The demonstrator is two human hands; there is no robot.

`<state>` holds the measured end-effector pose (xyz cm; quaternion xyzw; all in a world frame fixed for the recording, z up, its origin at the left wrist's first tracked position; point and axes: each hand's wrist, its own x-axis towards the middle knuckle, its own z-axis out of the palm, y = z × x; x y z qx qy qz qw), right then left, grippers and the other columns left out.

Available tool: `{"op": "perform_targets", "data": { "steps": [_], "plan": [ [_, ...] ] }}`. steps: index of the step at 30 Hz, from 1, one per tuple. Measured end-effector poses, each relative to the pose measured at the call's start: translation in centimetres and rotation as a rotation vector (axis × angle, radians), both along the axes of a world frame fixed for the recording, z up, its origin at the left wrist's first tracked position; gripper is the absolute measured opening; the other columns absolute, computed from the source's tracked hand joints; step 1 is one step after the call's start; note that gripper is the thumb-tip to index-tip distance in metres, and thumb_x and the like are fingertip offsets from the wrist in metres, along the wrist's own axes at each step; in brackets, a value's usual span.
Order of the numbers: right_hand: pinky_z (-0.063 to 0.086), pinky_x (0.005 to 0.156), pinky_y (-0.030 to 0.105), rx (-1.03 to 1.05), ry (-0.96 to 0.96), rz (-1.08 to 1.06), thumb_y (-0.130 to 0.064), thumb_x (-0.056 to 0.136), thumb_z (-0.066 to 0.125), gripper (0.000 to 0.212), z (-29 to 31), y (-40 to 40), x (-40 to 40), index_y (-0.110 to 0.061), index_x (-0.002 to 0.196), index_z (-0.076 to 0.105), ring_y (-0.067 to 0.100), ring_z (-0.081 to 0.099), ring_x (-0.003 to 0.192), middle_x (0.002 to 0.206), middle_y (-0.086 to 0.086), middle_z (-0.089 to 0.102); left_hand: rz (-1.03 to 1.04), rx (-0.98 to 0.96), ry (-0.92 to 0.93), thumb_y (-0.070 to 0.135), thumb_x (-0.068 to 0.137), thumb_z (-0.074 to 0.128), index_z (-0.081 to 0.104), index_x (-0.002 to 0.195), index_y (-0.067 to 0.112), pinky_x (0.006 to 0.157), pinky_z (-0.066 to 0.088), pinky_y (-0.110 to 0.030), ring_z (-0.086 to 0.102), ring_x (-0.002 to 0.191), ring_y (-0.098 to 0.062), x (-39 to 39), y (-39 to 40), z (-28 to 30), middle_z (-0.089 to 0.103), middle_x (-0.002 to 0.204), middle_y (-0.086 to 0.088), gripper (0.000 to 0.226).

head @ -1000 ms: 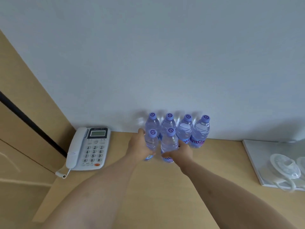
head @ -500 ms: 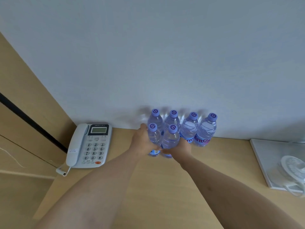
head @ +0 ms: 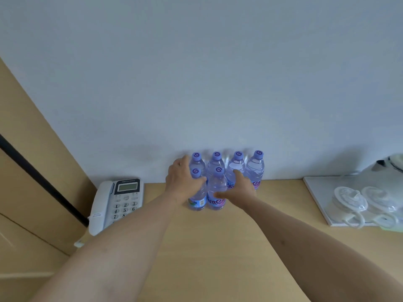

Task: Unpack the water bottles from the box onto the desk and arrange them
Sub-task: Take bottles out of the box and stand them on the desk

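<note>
Several clear water bottles with purple caps stand on the wooden desk (head: 218, 247) against the wall. There is a back row (head: 256, 168) and two bottles in front of it. My left hand (head: 180, 182) grips the front left bottle (head: 198, 200) from its left side, with the thumb across its shoulder. My right hand (head: 241, 188) holds the front right bottle (head: 216, 186) from the right, thumb on its front, fingers reaching up behind it. Both front bottles stand upright and touch each other. No box is in view.
A white desk phone (head: 118, 201) lies to the left of the bottles, next to a wooden wall panel (head: 32, 171). At the right a white tray (head: 316, 192) carries clear glass cups (head: 350, 200), and a kettle (head: 390, 164) stands behind it.
Both hands have slid from the bottles' bases up to their upper bodies, uncovering the labels. The two front bottles now stand closer to the back row.
</note>
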<state>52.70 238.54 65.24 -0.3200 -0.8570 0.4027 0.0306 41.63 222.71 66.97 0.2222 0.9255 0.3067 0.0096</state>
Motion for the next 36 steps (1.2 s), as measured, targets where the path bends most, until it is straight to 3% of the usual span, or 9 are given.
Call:
{"op": "perform_targets", "data": {
  "steps": [2, 7, 13, 21, 26, 29, 32, 36],
  "plan": [
    [0.042, 0.085, 0.030, 0.061, 0.002, -0.019, -0.048, 0.060, 0.086, 0.108, 1.7, -0.3, 1.8, -0.026, 0.150, 0.030, 0.023, 0.051, 0.121, 0.138, 0.002, 0.047, -0.031, -0.007, 0.060, 0.047, 0.072, 0.071, 0.040, 0.132, 0.020, 0.094, 0.044, -0.042, 0.043, 0.123, -0.030, 0.8, 0.2, 1.5, 0.046, 0.135, -0.006, 0.073],
    [0.050, 0.088, 0.036, 0.214, 0.017, -0.099, -0.052, 0.059, 0.083, 0.092, 5.3, -0.4, 7.4, -0.027, 0.138, 0.042, 0.024, 0.058, 0.110, 0.126, 0.003, 0.053, -0.189, -0.023, 0.165, 0.058, 0.078, 0.064, 0.032, 0.143, 0.027, 0.107, 0.033, -0.046, 0.030, 0.136, -0.028, 4.4, 2.2, 4.8, 0.036, 0.148, -0.003, 0.080],
    [0.038, 0.107, 0.041, 0.323, -0.017, -0.307, -0.056, 0.062, 0.084, 0.109, 7.3, 0.2, 16.5, -0.032, 0.152, 0.027, 0.027, 0.035, 0.137, 0.150, 0.002, 0.036, -0.422, 0.040, 0.221, 0.057, 0.078, 0.063, 0.035, 0.142, 0.030, 0.108, 0.032, -0.049, 0.029, 0.136, -0.026, 11.9, 6.8, 6.9, 0.036, 0.146, -0.003, 0.075],
    [0.036, 0.108, 0.043, 0.396, -0.047, -0.551, -0.060, 0.060, 0.083, 0.108, 8.6, 2.2, 29.8, -0.038, 0.150, 0.027, 0.029, 0.029, 0.140, 0.157, 0.002, 0.028, -0.717, -0.052, 0.296, 0.065, 0.078, 0.054, 0.030, 0.144, 0.033, 0.113, 0.021, -0.052, 0.015, 0.143, -0.024, 24.0, 13.5, 8.1, 0.025, 0.155, -0.004, 0.078],
    [0.034, 0.110, 0.045, 0.354, -0.115, -0.692, -0.062, 0.061, 0.082, 0.113, 8.0, 4.8, 39.0, -0.038, 0.153, 0.021, 0.029, 0.024, 0.144, 0.161, 0.003, 0.021, -0.879, -0.096, 0.344, 0.068, 0.075, 0.057, 0.032, 0.141, 0.036, 0.111, 0.027, -0.047, 0.023, 0.140, -0.024, 32.9, 18.1, 8.3, 0.031, 0.151, 0.000, 0.077],
    [0.032, 0.111, 0.046, 0.303, -0.156, -0.774, -0.064, 0.060, 0.082, 0.116, 6.7, 6.1, 44.8, -0.039, 0.154, 0.018, 0.029, 0.020, 0.146, 0.162, 0.003, 0.019, -0.966, -0.137, 0.361, 0.067, 0.077, 0.055, 0.031, 0.143, 0.035, 0.113, 0.023, -0.050, 0.018, 0.143, -0.026, 38.7, 20.9, 7.4, 0.026, 0.155, -0.002, 0.078],
    [0.033, 0.111, 0.047, 0.250, -0.195, -0.844, -0.064, 0.059, 0.081, 0.115, 4.9, 7.4, 50.6, -0.039, 0.153, 0.019, 0.031, 0.023, 0.144, 0.160, 0.002, 0.021, -1.027, -0.173, 0.327, 0.066, 0.078, 0.054, 0.029, 0.146, 0.032, 0.114, 0.021, -0.050, 0.014, 0.145, -0.026, 44.6, 23.7, 6.1, 0.023, 0.157, -0.003, 0.080],
    [0.033, 0.112, 0.048, 0.135, -0.211, -0.945, -0.062, 0.060, 0.083, 0.115, 2.0, 8.9, 58.0, -0.040, 0.153, 0.019, 0.030, 0.024, 0.144, 0.161, 0.002, 0.021, -1.094, -0.216, 0.227, 0.065, 0.078, 0.055, 0.030, 0.145, 0.032, 0.112, 0.027, -0.048, 0.024, 0.141, -0.027, 53.1, 26.8, 3.8, 0.028, 0.154, -0.003, 0.078]
  ]
}}
